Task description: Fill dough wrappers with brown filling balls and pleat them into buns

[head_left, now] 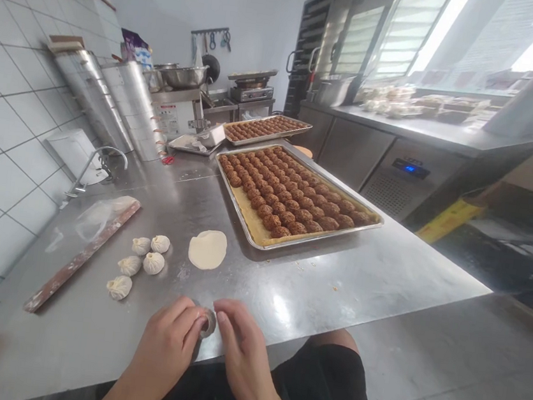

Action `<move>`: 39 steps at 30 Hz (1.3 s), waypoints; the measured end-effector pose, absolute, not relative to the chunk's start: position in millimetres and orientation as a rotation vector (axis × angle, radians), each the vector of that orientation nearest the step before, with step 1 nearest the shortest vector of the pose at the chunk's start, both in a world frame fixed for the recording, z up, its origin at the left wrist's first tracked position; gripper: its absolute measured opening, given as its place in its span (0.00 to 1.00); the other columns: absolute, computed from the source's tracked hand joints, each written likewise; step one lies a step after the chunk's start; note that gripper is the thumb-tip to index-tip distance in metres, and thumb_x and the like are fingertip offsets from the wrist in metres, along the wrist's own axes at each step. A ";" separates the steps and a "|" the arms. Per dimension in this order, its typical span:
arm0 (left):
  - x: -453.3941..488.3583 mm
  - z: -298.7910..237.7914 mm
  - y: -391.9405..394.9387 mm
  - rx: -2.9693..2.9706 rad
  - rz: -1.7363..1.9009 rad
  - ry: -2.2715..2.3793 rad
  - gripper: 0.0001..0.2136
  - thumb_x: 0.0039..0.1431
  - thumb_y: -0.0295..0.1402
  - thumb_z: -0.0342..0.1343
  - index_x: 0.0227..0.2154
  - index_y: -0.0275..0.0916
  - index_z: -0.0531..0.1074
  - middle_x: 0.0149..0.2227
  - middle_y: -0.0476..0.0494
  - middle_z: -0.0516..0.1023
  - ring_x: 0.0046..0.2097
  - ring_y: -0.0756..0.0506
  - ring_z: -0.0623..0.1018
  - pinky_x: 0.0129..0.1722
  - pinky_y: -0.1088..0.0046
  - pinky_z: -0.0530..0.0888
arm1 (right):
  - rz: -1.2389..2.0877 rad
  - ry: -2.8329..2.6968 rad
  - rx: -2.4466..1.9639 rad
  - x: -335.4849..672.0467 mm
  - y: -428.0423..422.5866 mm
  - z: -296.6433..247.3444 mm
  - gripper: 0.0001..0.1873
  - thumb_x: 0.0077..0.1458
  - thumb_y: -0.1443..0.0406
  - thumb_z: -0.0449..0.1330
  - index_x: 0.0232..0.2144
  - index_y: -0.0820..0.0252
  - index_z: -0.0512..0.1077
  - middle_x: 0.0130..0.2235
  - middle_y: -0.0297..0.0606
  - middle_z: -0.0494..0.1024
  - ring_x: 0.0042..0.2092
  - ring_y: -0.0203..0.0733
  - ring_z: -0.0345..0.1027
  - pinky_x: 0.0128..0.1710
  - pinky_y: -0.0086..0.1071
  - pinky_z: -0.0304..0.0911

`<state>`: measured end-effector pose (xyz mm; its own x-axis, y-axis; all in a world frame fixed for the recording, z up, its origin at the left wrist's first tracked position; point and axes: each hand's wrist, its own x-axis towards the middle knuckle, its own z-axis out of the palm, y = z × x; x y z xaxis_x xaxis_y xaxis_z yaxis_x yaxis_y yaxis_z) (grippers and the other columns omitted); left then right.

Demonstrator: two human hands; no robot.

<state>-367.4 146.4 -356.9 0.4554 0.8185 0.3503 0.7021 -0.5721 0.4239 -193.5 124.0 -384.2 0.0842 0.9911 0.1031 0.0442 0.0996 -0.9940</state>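
Observation:
Close to the table's near edge, my left hand [169, 333] is closed, its thumb and fingers gripping a small round greyish thing [208, 326] with a darker middle. Its kind is not clear, and the fingers cover part of it. My right hand [241, 343] is just to the right, fingers bent and apart from the thumb, with nothing visible in it. Beyond the hands a flat round dough wrapper [207, 250] lies on the steel table [255, 295]. Several pleated dumplings [154, 263] stand to its left.
A tray [261, 245] of browned filling balls [291, 193] on paper stands further back, with a second tray [267, 131] behind it. Left are a floury reddish-brown bar [84, 256] with plastic film, a tap [103, 150] and tall metal stacks [135, 111].

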 end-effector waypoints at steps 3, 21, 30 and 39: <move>-361.5 -345.9 139.9 2.263 0.837 1.334 0.09 0.73 0.33 0.50 0.38 0.43 0.74 0.37 0.49 0.76 0.39 0.48 0.78 0.41 0.71 0.73 | 1.240 -1.079 -1.148 -192.0 126.8 -378.8 0.22 0.69 0.48 0.51 0.45 0.57 0.76 0.43 0.41 0.79 0.47 0.46 0.73 0.50 0.38 0.67; -367.3 -338.3 111.1 2.609 0.945 1.016 0.14 0.70 0.22 0.47 0.52 0.41 0.71 0.38 0.45 0.79 0.38 0.48 0.80 0.40 0.72 0.78 | 1.779 -0.711 -1.014 -208.3 113.6 -358.8 0.29 0.55 0.39 0.61 0.30 0.60 0.71 0.23 0.30 0.68 0.24 0.34 0.62 0.22 0.27 0.57; -372.1 -337.7 103.7 2.739 1.046 0.976 0.12 0.67 0.20 0.51 0.48 0.38 0.73 0.37 0.43 0.79 0.38 0.47 0.80 0.40 0.71 0.78 | 1.900 -0.766 -0.940 -201.4 107.9 -352.4 0.23 0.55 0.46 0.65 0.31 0.61 0.70 0.24 0.29 0.66 0.22 0.30 0.56 0.18 0.24 0.48; -377.2 -340.0 100.6 2.860 1.068 0.957 0.17 0.67 0.19 0.51 0.56 0.35 0.71 0.41 0.39 0.81 0.42 0.46 0.82 0.44 0.72 0.80 | 1.979 -0.684 -0.932 -198.8 103.4 -348.2 0.26 0.54 0.45 0.64 0.41 0.62 0.74 0.24 0.28 0.69 0.19 0.27 0.54 0.17 0.23 0.43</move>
